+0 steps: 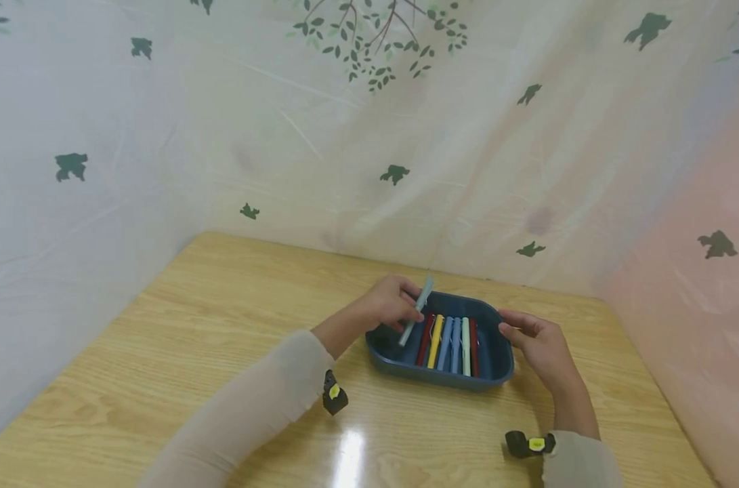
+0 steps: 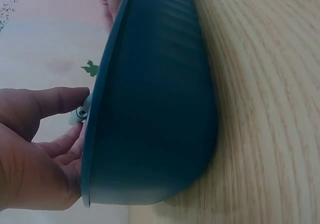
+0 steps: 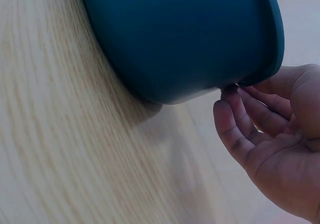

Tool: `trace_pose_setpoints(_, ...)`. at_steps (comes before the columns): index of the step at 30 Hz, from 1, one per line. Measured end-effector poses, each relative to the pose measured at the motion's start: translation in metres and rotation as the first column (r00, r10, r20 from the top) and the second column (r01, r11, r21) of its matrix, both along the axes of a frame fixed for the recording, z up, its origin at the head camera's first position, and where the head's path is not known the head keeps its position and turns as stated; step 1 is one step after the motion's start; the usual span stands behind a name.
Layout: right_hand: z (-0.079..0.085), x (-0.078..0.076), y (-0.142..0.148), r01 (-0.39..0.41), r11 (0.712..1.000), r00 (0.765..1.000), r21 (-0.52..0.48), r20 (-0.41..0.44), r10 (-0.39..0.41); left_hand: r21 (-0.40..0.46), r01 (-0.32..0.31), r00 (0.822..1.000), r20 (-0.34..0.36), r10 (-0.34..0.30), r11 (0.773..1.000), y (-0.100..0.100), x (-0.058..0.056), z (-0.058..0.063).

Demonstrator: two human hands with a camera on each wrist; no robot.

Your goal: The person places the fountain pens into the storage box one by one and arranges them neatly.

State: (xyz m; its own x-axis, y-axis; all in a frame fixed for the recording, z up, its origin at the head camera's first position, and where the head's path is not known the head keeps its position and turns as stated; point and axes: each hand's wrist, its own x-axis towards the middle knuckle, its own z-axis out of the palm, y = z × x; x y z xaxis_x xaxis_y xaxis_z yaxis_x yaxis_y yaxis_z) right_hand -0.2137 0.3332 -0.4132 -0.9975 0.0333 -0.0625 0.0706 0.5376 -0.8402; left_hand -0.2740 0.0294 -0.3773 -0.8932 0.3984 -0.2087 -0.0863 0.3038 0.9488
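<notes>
A dark blue oblong tub with rounded corners stands on the table. Between the thumb and fingers of my left hand is a pale grey-blue pen, tilted over the tub's left part; its end peeks above the rim in the left wrist view. Several pens lie side by side inside: a dark red pen, a yellow pen, blue ones, a pale green pen and another dark red pen. At the right end, my right hand pinches the rim, thumb inside and fingers outside.
The wood-grain table reaches back to a hanging pale sheet printed with leaves and dark green shapes. Similar sheeting closes off both sides. Each wrist wears a small black camera, such as the left one.
</notes>
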Motion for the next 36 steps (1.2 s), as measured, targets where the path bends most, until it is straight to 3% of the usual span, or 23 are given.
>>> trace_pose_setpoints(18,-0.001,0.001,0.003,-0.011,1.000,1.000,-0.020,0.001,0.011,-0.152,0.016,1.000,-0.006,-0.018,0.988,0.016,0.013,-0.007)
trace_pose_setpoints(36,0.000,0.001,0.004,-0.020,0.999,1.000,-0.041,0.002,0.020,-0.345,-0.043,0.998,-0.055,0.026,0.937,0.025,0.022,-0.016)
